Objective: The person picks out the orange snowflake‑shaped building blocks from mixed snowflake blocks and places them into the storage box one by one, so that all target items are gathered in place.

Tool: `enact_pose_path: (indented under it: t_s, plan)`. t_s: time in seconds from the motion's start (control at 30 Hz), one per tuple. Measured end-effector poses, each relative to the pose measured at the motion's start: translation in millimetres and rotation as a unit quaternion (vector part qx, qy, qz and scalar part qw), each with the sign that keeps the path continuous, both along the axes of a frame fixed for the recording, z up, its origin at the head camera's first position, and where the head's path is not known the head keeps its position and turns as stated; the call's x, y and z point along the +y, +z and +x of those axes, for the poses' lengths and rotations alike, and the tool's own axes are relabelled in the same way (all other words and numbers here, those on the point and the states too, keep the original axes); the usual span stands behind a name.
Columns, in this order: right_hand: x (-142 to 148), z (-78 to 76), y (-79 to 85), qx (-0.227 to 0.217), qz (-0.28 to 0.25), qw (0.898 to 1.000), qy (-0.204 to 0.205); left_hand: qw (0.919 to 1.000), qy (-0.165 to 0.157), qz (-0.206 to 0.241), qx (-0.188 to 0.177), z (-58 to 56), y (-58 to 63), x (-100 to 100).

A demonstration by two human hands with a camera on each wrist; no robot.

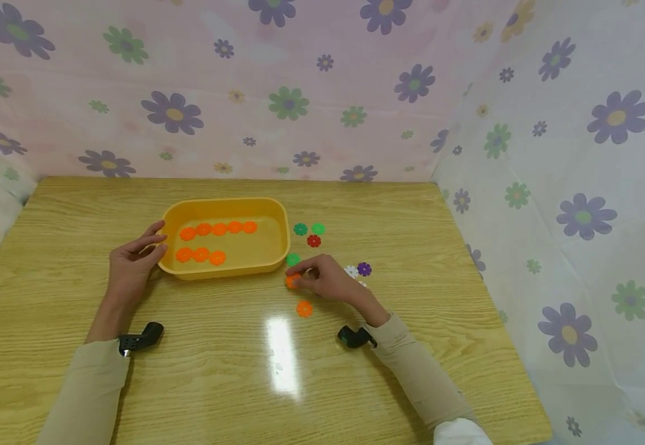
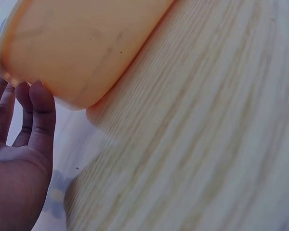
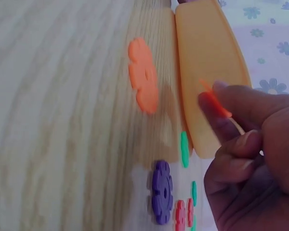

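My left hand (image 1: 135, 256) rests its fingertips against the left end of a yellow plastic bin (image 1: 233, 270). In the left wrist view those fingers (image 2: 42, 113) touch the bin's outer wall and are fairly straight. Between thumb and index finger, my right hand (image 1: 328, 278) pinches an orange flower-shaped disc (image 3: 217, 101), raised off the table near the bin's right front corner. Another orange disc (image 1: 304, 309) lies on the table just in front of that hand. Inside the bin, several orange discs (image 1: 219, 229) form a back row, with 3 more (image 1: 201, 254) in a front row.
Right of the bin lie green discs (image 1: 300, 229), a red disc (image 1: 313, 241), a purple disc (image 1: 363, 269) and white discs (image 1: 351, 271), some partly hidden by the right hand. Flowered cloth (image 1: 289, 136) hangs behind the wooden table (image 1: 211, 358).
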State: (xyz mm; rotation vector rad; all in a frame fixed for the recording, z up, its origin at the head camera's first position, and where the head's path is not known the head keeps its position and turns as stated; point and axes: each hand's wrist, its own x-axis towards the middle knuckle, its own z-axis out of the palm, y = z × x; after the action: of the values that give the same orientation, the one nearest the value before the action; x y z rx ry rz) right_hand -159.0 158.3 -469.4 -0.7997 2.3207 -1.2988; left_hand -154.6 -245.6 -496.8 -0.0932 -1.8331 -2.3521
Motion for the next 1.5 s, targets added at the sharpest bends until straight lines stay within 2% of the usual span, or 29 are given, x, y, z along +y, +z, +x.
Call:
enact_pose_path:
  t_s: [0.2,0.37,0.67,0.83,1.0,1.23,1.5]
  plan:
    - [-5.3,3.4,-5.8,-0.025,-0.063,0.998,-0.006,0.9996,0.003,0.022,-0.018,-0.2,1.9,2.3]
    - [-12.3,7.2,-9.3,-0.051,-0.121,0.991,-0.006,0.9988,0.000,0.045,-0.021,0.1,2.9,3.0]
    - [-22.3,12.4,-11.8,-0.043,-0.158,0.986,-0.007,0.9983,-0.006,0.056,-0.014,1.0,2.2,2.9]
    - [-28.4,16.1,-9.3,-0.043,-0.176,0.983,-0.013,0.9991,-0.002,0.042,-0.011,0.7,1.8,2.3]
    - [-38.9,16.5,-4.1,-0.018,-0.199,0.980,-0.015,0.9996,0.007,0.020,-0.019,0.5,1.0,1.7]
    - [-54.6,12.1,4.3,0.023,-0.223,0.975,-0.010,0.9996,0.009,0.018,-0.018,-0.3,0.7,1.7]
    - [-68.4,8.0,5.1,0.046,-0.263,0.962,-0.048,0.9995,0.002,0.031,-0.008,-0.6,0.6,1.8]
